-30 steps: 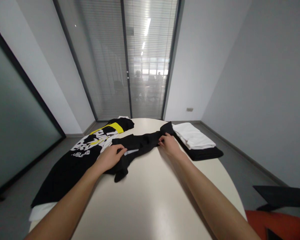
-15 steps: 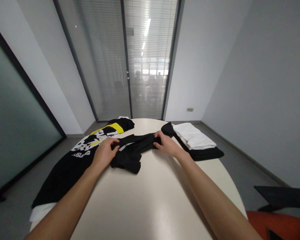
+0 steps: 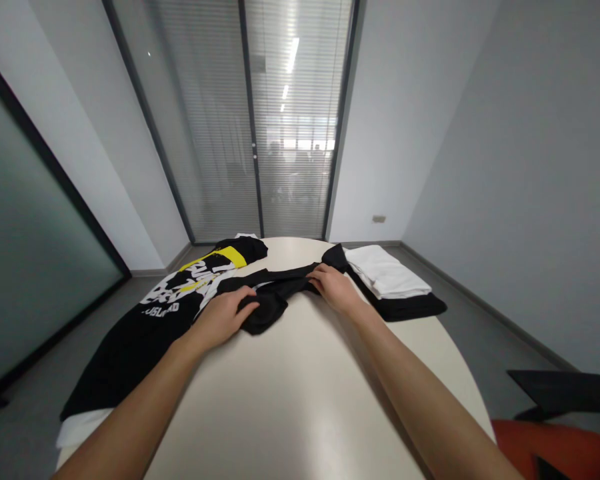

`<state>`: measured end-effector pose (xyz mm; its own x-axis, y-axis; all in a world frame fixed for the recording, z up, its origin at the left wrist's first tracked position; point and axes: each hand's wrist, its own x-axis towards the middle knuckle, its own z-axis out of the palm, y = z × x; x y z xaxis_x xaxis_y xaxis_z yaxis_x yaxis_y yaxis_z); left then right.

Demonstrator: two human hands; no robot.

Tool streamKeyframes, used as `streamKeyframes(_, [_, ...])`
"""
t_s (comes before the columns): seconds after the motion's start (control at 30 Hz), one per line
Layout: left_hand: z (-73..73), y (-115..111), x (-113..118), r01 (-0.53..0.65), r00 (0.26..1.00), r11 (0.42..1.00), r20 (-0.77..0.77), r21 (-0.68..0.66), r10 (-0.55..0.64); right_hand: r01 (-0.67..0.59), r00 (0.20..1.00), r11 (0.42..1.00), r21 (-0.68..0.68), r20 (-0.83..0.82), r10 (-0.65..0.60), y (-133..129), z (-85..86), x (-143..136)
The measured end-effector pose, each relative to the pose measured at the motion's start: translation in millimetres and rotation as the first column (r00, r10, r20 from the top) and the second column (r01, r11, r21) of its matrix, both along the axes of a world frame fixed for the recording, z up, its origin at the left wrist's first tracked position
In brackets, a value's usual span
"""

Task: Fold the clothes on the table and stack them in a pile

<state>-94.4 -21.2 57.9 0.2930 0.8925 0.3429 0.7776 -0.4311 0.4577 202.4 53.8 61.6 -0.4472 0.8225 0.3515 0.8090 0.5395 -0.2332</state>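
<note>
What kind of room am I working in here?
Probably a small office meeting room: a round table with shirts laid on it, glass doors with blinds at the far end, and a frosted glass wall on the left.

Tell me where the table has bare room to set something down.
Bare: the near table between the forearms. Crowded: the far side, with the printed shirt, the black garment under the left hand and right hand, and the folded stack.

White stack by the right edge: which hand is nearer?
Right. The right hand sits just left of the white stack; the left hand is across the black garment.
</note>
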Motion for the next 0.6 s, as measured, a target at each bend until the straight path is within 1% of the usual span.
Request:
streamKeyframes(0.07, [0.6, 6.5, -6.9, -0.183, 0.972, 0.981, 0.163, 0.06, 0.171, 0.025, 0.998, 1.0, 0.005, -0.064, -0.025, 4.5, 6.8, 9.4])
streamKeyframes(0.13, [0.9, 13.1, -14.1, -0.328, 0.907, 0.94, 0.311, 0.097, 0.284, 0.082, 0.987, 0.997, -0.008, -0.137, -0.082, 9.8, 10.9, 19.0])
streamKeyframes(0.17, [0.2, 16.4, -17.7, -0.377, 0.875, 0.921, 0.363, 0.097, 0.32, 0.123, 0.977, 0.992, -0.016, -0.175, -0.124, 12.2, 12.0, 23.3])
streamKeyframes(0.23, [-3.5, 22.5, -23.7, -0.419, 0.841, 0.905, 0.408, 0.077, 0.355, 0.223, 0.945, 0.975, -0.024, -0.24, -0.222, 15.9, 12.9, 30.2])
streamKeyframes(0.3, [-9.9, 27.3, -27.4, -0.413, 0.847, 0.909, 0.388, 0.053, 0.362, 0.332, 0.909, 0.943, -0.014, -0.264, -0.323, 17.5, 13.0, 34.0])
streamKeyframes(0.33, [-13.3, 29.0, -28.2, -0.411, 0.854, 0.911, 0.366, 0.042, 0.369, 0.371, 0.895, 0.928, -0.012, -0.262, -0.361, 17.6, 13.1, 34.6])
streamKeyframes(0.37, [-16.5, 30.2, -28.5, -0.414, 0.859, 0.909, 0.345, 0.033, 0.379, 0.385, 0.89, 0.923, -0.019, -0.257, -0.376, 17.2, 13.3, 34.3])
streamKeyframes(0.4, [-19.2, 30.9, -28.2, -0.419, 0.861, 0.907, 0.328, 0.027, 0.388, 0.359, 0.899, 0.932, -0.043, -0.254, -0.358, 16.4, 13.7, 33.0])
streamKeyframes(0.43, [-21.2, 31.1, -27.7, -0.422, 0.863, 0.906, 0.317, 0.024, 0.394, 0.289, 0.919, 0.953, -0.088, -0.255, -0.302, 15.0, 14.5, 30.7])
streamKeyframes(0.47, [-22.3, 31.0, -26.9, -0.423, 0.864, 0.906, 0.312, 0.024, 0.395, 0.18, 0.941, 0.973, -0.146, -0.264, -0.214, 13.1, 15.5, 27.5])
streamKeyframes(0.5, [-22.7, 30.6, -26.0, -0.423, 0.865, 0.906, 0.312, 0.028, 0.394, 0.05, 0.954, 0.978, -0.204, -0.28, -0.107, 10.4, 16.8, 23.3])
streamKeyframes(0.53, [-22.4, 30.0, -25.0, -0.424, 0.864, 0.905, 0.313, 0.034, 0.393, -0.08, 0.954, 0.965, -0.25, -0.3, 0.001, 6.9, 18.2, 18.4])
streamKeyframes(0.57, [-21.7, 29.4, -24.0, -0.426, 0.864, 0.904, 0.317, 0.042, 0.392, -0.19, 0.944, 0.94, -0.283, -0.315, 0.096, 2.6, 19.7, 13.0])
streamKeyframes(0.6, [-20.8, 28.8, -23.0, -0.431, 0.861, 0.901, 0.323, 0.052, 0.393, -0.267, 0.935, 0.913, -0.309, -0.313, 0.167, -2.4, 21.1, 7.3])
